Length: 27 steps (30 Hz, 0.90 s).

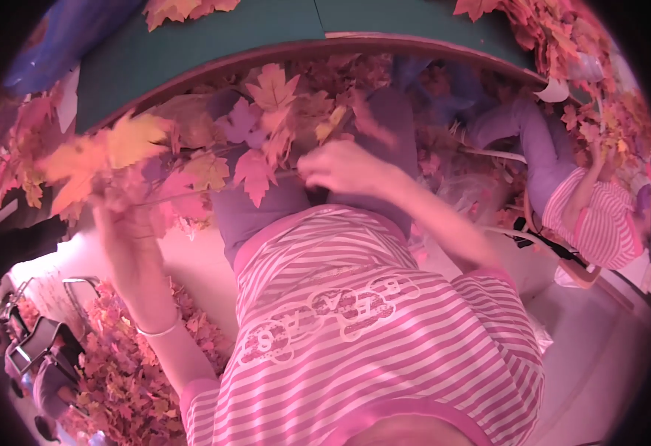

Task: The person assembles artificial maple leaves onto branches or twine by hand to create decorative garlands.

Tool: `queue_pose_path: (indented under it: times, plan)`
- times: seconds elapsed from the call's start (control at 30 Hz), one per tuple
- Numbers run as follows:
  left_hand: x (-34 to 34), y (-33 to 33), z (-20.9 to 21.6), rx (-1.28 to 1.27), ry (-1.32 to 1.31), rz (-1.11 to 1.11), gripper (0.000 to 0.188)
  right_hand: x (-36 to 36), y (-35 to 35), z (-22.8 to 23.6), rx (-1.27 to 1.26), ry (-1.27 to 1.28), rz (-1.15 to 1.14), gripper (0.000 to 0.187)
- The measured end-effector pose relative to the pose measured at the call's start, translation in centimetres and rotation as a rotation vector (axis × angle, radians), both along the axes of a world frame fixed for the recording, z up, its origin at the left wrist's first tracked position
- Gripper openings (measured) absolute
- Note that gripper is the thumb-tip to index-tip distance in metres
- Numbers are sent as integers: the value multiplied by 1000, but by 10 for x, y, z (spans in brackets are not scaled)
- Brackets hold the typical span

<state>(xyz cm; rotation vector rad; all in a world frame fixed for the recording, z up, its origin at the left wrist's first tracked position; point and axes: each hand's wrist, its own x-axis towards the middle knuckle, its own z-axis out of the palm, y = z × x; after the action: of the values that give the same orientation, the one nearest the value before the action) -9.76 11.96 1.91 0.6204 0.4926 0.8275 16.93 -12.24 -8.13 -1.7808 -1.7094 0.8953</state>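
My left hand [123, 212] is raised at the left, its fingers closed around the thin stem of an artificial maple leaf branch [176, 197]. Large yellow-orange leaves [76, 167] spread just above that hand. The branch runs right across my lap, with pink, orange and purple leaves [255, 175] along it. My right hand [351, 169] is closed in a pinch over my thighs, close to the right end of these leaves. What sits between its fingertips is hidden. A blurred pinkish leaf [374, 119] lies just beyond it.
A green-topped table [214, 63] curves ahead of my knees. Heaped maple leaves [136, 364] cover the floor at lower left, near folding chairs [39, 346]. Another person in a striped shirt [600, 215] sits at right, handling leaves. A blue bag or cloth [72, 41] hangs at upper left.
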Motion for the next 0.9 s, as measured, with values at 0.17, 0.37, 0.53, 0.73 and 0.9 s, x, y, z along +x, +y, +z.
queue_pose_path:
  times: [0.17,0.37,0.53,0.73,0.9]
  plan:
    - [-18,17,7,-88,-175,11,20,70,-7,38,188,-65,-390,10]
    - [13,-12,22,-82,-189,-80,26,118,-21,34,86,-276,-353,22]
    - [37,-61,2,-296,-76,-126,27,82,-10,81,31,470,-494,19]
    - [-7,31,-74,-356,-275,5,17,102,-38,71,-374,541,-389,31]
    - [-55,105,-118,-393,-222,177,17,99,-50,75,-587,946,-341,41]
